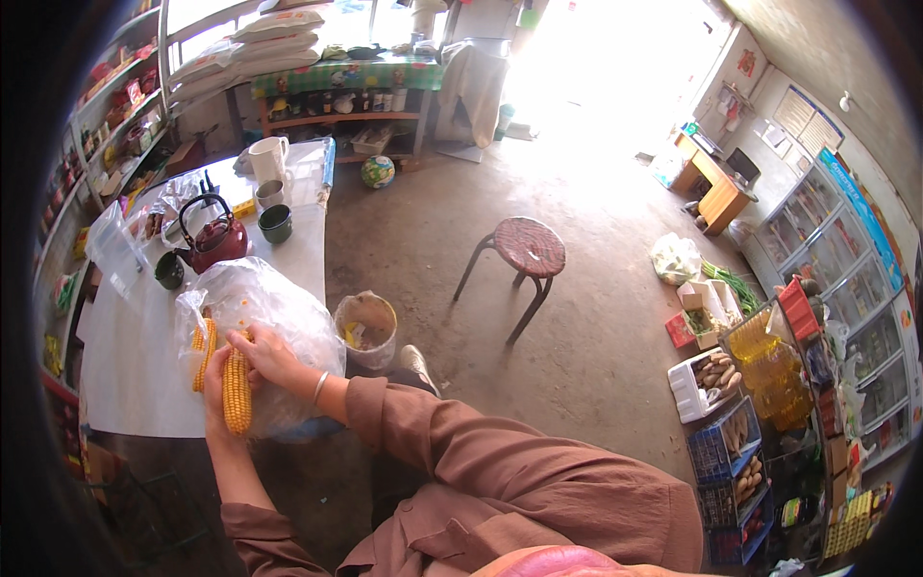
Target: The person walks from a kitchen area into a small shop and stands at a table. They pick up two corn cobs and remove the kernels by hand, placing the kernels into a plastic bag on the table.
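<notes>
An ear of dried yellow corn is held at the near part of the table, over a clear plastic bag. My left hand wraps the cob from the left and below. At its far end, my right hand presses on the kernels with thumb and fingers. A second corn ear lies just left of my hands, partly under the bag's edge. A few loose kernels show through the plastic.
Beyond the bag, the white-topped table bears a dark red kettle, a green cup and a white pitcher. A waste bucket stands right of the table. A round stool occupies the floor; vegetable crates line the right.
</notes>
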A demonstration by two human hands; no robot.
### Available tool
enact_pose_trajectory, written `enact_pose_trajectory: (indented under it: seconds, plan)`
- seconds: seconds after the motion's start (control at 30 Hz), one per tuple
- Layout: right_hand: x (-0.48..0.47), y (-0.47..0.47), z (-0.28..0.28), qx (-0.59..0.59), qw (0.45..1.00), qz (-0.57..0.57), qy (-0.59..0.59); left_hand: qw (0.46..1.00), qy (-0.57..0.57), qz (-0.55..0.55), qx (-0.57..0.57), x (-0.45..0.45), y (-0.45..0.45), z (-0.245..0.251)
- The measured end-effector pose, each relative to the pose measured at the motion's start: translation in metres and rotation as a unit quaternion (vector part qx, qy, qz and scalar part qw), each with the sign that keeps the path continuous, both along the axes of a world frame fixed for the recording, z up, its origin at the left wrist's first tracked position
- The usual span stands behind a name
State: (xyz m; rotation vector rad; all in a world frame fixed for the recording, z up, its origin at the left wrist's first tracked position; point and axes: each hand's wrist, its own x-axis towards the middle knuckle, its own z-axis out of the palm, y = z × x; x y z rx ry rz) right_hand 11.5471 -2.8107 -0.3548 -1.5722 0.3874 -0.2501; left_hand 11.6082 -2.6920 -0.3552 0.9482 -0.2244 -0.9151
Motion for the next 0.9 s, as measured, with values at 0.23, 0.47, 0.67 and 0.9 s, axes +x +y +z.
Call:
enact_pose_trajectory:
  seconds: [0.23,0.47,0.67,0.9]
  plan:
    - [0.009,-0.002,-0.014,-0.032,0.995,-0.009,-0.098,0.998,-0.031,0.024,0.040,0.001,-0.001,-0.001]
    - [0.012,0.002,-0.017,-0.096,0.993,-0.050,-0.036,0.998,-0.045,0.035,0.037,0.025,0.001,-0.032]
    - [0.006,0.006,-0.009,-0.070,0.996,-0.062,-0.003,1.000,-0.027,0.001,-0.013,0.046,0.004,-0.051]
    - [0.010,0.003,-0.015,-0.111,0.992,-0.040,-0.054,0.992,-0.047,0.111,0.038,0.062,0.004,-0.069]
